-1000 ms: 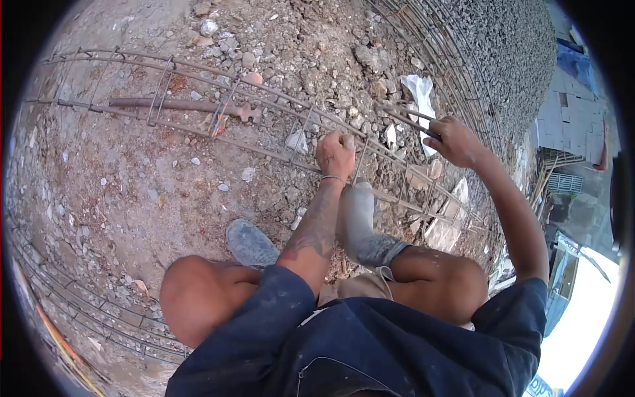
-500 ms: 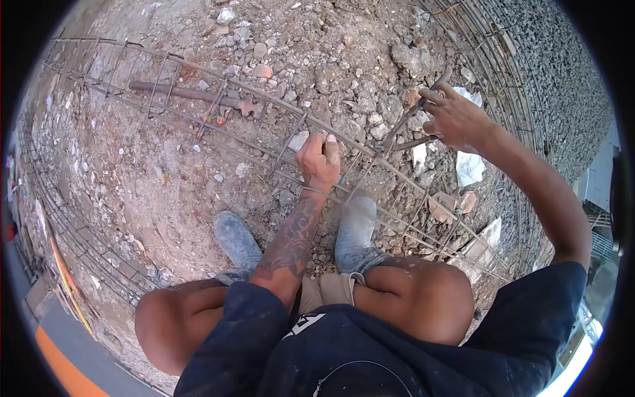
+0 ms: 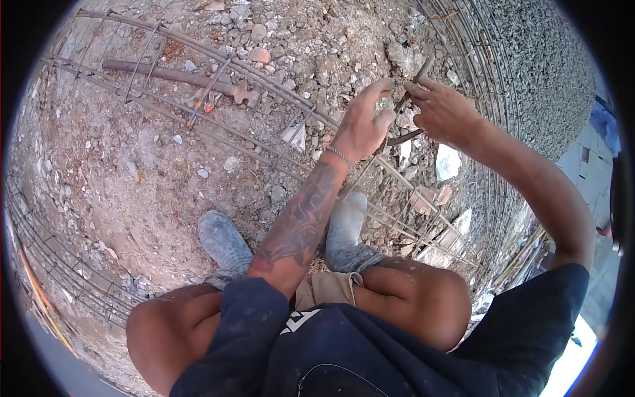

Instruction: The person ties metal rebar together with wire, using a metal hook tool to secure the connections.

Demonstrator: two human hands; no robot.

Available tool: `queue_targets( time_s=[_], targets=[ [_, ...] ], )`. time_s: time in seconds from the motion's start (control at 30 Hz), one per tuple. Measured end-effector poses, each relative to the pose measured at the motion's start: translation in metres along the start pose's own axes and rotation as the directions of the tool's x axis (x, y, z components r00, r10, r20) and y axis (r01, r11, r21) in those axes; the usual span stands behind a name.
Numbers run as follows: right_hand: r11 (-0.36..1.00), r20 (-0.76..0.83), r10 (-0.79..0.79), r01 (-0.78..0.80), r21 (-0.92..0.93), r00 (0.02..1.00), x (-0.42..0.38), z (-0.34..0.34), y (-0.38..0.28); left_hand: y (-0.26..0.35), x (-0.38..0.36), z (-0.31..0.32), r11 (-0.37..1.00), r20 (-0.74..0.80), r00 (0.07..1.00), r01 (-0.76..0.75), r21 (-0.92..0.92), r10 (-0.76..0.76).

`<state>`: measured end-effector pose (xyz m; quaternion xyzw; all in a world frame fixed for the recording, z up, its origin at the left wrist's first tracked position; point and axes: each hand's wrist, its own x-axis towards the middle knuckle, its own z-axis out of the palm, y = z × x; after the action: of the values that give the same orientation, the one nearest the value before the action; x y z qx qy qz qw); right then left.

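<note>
My right hand [image 3: 444,114] grips the dark metal pincers [image 3: 405,138] by their long handles, which are spread apart. The jaws are hidden behind my left hand [image 3: 362,124]. That left hand is raised over the rebar cage [image 3: 261,81], close to the pincers, with thumb and fingers apart and nothing visible between them. The cage is made of thin long bars with square stirrups, and it lies across the ground in front of my boots.
A rusty bar with a notched end [image 3: 246,96] lies beneath the cage's bars. More rebar cages run along the right [image 3: 493,86] and lower left [image 3: 56,264]. Dark gravel [image 3: 552,73] is heaped at the upper right. Rubble and stones cover the ground around my boots [image 3: 223,237].
My left hand has let go of the cage's bar and moved up and right to the pincers, its fingers spreading. My right hand with the pincers has shifted slightly left.
</note>
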<state>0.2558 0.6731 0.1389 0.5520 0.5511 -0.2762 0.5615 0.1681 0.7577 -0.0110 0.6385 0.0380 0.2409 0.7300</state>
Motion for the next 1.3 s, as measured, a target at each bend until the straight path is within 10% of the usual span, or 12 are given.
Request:
queue_targets(
  time_s=[0.07,0.2,0.3,0.4,0.47,0.63,0.7,0.73,0.87,1.07,1.13,1.3],
  targets=[
    [1.000,0.028,-0.023,0.024,-0.006,0.999,0.006,-0.004,0.003,0.003,0.020,0.008,0.924,0.457,0.805,0.362,0.126,-0.378],
    [0.998,0.041,-0.066,0.067,-0.009,0.997,0.011,-0.005,0.003,-0.008,0.008,0.022,0.921,0.517,0.792,0.389,-0.019,-0.324],
    [0.995,-0.009,-0.076,0.076,0.070,0.997,0.026,0.003,0.007,0.006,0.010,0.015,0.742,0.661,0.498,0.657,0.134,-0.561],
    [0.976,-0.072,-0.090,0.103,0.192,0.993,0.037,0.000,0.013,-0.055,-0.016,0.039,0.866,0.566,0.715,0.500,-0.003,-0.411],
    [0.983,-0.104,-0.013,0.031,0.179,0.994,0.032,-0.009,0.007,-0.029,-0.005,0.023,0.757,0.599,0.521,0.607,0.241,-0.608],
    [0.956,-0.340,0.071,0.034,0.291,0.938,-0.010,-0.032,0.011,-0.031,-0.025,0.030,0.870,0.562,0.748,0.483,-0.097,-0.352],
    [0.684,-0.662,0.677,0.056,0.727,0.322,-0.025,-0.023,0.017,-0.012,-0.026,0.018,0.785,0.546,0.716,0.598,-0.159,-0.435],
    [0.686,-0.666,0.675,0.062,0.725,0.317,-0.021,-0.018,0.004,-0.007,-0.026,0.014,0.788,0.541,0.719,0.596,-0.155,-0.437],
    [-0.404,0.039,0.896,0.774,0.488,0.443,0.023,-0.016,-0.057,-0.011,-0.034,0.025,0.866,0.469,0.792,0.489,-0.107,-0.390],
    [-0.185,0.154,0.980,0.865,0.467,0.126,0.017,0.020,-0.089,0.015,-0.044,0.035,0.919,0.396,0.832,0.379,0.103,-0.388],
    [-0.141,0.248,0.961,0.989,0.053,0.124,-0.006,0.050,-0.124,0.016,-0.062,0.053,0.975,0.368,0.914,0.104,0.196,-0.171],
    [-0.099,0.440,0.897,0.986,0.132,0.031,-0.036,0.071,-0.221,0.012,-0.097,0.067,0.923,0.401,0.893,-0.313,0.225,0.205]
  ],
)
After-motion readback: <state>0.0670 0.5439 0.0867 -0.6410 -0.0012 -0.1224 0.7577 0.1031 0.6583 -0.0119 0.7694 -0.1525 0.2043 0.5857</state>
